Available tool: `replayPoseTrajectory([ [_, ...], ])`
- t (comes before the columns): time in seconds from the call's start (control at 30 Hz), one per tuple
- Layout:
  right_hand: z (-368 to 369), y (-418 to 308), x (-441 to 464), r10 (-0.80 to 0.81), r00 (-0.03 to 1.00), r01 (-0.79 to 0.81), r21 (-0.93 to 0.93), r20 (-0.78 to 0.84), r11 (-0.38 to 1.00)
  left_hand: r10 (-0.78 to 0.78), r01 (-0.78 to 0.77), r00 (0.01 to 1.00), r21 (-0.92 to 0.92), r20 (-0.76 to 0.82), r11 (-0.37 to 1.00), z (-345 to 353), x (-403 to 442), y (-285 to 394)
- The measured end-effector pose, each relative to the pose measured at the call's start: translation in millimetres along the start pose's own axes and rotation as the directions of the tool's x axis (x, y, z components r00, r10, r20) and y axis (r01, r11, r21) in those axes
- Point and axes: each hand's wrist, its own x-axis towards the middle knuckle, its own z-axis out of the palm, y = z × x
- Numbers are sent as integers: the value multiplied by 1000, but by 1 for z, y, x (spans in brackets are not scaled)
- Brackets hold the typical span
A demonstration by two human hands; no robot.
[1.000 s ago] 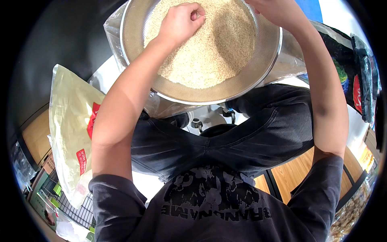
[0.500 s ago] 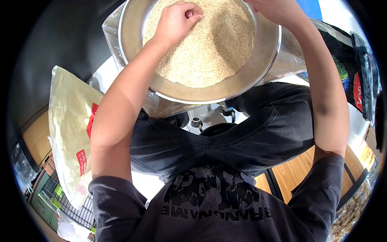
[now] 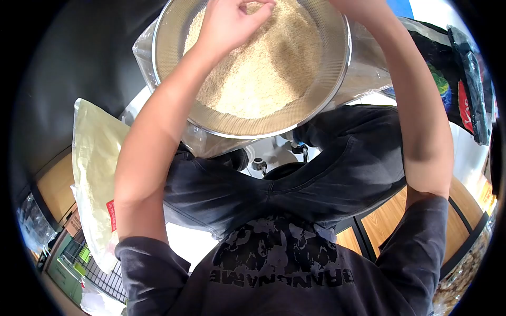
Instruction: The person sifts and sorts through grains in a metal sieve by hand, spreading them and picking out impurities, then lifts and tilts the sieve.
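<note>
A wide round metal sieve [image 3: 174,47] with fine mesh walls holds a bed of pale, rice-like grain [image 3: 253,89]. Over the far left part of the grain is my left hand [image 3: 229,23], its thumb and fingers drawn together in a pinch. Whether anything small sits between those fingertips is hidden. My right hand [image 3: 363,8] lies at the sieve's far right rim, cut off by the top of the picture, so its fingers do not show. A clear plastic bag [image 3: 363,71] spreads under and around the sieve.
A yellowish plastic sack [image 3: 97,158] with red print stands by my left arm. At the right are black printed bags [image 3: 437,68]. My legs [image 3: 337,163] are bent below the sieve. A wire basket [image 3: 105,279] stands at lower left, with wooden panels [image 3: 387,216] at lower right.
My left hand has moved farther up over the grain, still pinched. The sieve sits slightly more to the left, and my right hand has shifted up a little.
</note>
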Motion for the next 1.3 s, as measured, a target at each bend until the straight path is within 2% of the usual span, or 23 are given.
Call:
replayPoseTrajectory([
  [0.07,-3,4,2,52,955,-24,101,-292,995,115,-114,993,38,-7,993,6,21,11],
  [0.13,-20,-5,-2,134,938,-73,197,-321,978,404,-403,914,125,13,907,20,49,24],
  [0.17,-28,-8,-4,219,916,-118,296,-335,948,414,-412,910,123,12,903,29,62,35],
  [0.3,-37,6,0,156,788,-87,143,-596,986,327,-333,943,133,64,933,55,103,85],
  [0.37,-50,8,-6,172,777,-126,118,-606,985,130,-202,953,251,274,947,61,112,98],
  [0.4,-55,6,-8,268,779,-139,261,-567,955,82,-159,957,267,277,951,62,112,103],
  [0.43,-60,0,-11,358,781,-149,403,-512,903,100,-177,956,271,277,946,65,116,99],
  [0.5,-64,-4,-14,393,760,-134,467,-518,874,94,-199,933,282,346,939,66,121,79],
  [0.53,-61,1,-14,408,752,-80,543,-518,836,333,-384,921,322,203,866,67,116,67],
  [0.57,-59,5,-15,425,746,-26,615,-513,788,335,-388,919,330,208,861,64,116,54],
  [0.63,-59,5,-16,427,749,-55,595,-507,802,156,-178,980,199,125,964,49,101,49],
  [0.8,-57,29,-6,441,818,-157,596,-368,788,218,-213,976,301,19,929,-11,53,9],
  [0.87,-48,29,-3,390,896,-312,325,-211,893,126,-51,979,403,-163,914,-50,10,-18],
  [0.9,-33,47,-9,379,903,-301,334,-201,893,118,-37,978,416,-171,909,-62,-8,-25],
  [0.93,-5,74,-19,257,955,-226,196,-149,954,-163,246,946,289,-281,925,-71,-26,-29],
  [0.97,13,85,-22,135,988,-130,58,-78,990,-437,505,828,129,-350,853,-80,-43,-32],
  [1.03,9,52,-30,92,995,-92,3,32,996,-547,600,774,95,-318,794,-92,-73,-38],
  [1.07,6,39,-28,278,935,-280,-21,218,960,-642,679,716,63,-273,731,-98,-88,-40],
  [1.1,4,29,-24,445,809,-449,-87,384,889,-651,690,703,51,-287,722,-100,-95,-31],
  [1.13,3,23,-20,481,775,-481,-110,411,870,-765,722,628,-261,-140,640,-101,-96,-15],
  [1.17,5,26,-18,468,777,-465,-118,422,878,-818,704,574,-535,41,467,-104,-99,-7],
  [1.23,6,35,-14,501,754,-505,-112,424,856,-830,725,544,-567,122,391,-110,-108,-38],
  [1.3,4,33,-17,521,742,-546,-71,422,835,-826,759,559,-443,67,478,-108,-113,-38],
])
